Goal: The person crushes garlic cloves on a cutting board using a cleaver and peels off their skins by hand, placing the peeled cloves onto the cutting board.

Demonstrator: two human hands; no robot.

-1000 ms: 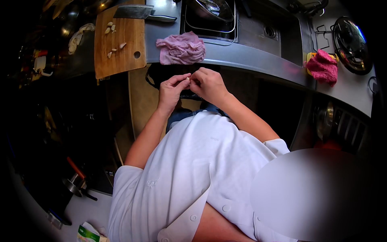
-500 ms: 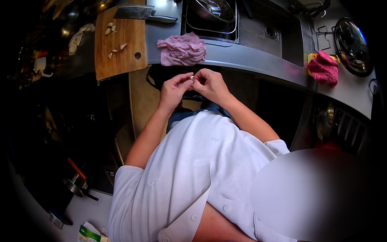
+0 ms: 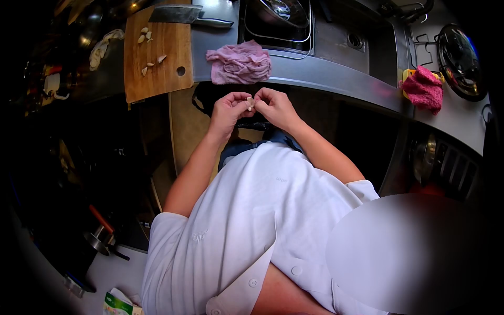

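My left hand (image 3: 228, 112) pinches a small pale garlic clove (image 3: 250, 105) between thumb and fingers, in front of the counter edge. Close on its right, my right hand (image 3: 277, 109) has thumb and forefinger closed on the clove's other side, where a bit of skin seems to stick up. Several more garlic cloves (image 3: 149, 64) lie on the wooden cutting board (image 3: 173, 39) at the upper left. Beyond my hands a crumpled pink cloth (image 3: 239, 64) rests on the counter's front edge.
A cleaver (image 3: 176, 14) lies across the top of the board, its handle pointing right. A metal bowl (image 3: 281, 13) sits in a rack left of the sink (image 3: 336, 44). Further right are a red cloth (image 3: 423, 90) and a black lid (image 3: 461, 62). A dark bag hangs below my hands.
Both hands stay close together and have shifted slightly. The fingers have moved apart a little, so more of the clove and its skin shows between them.
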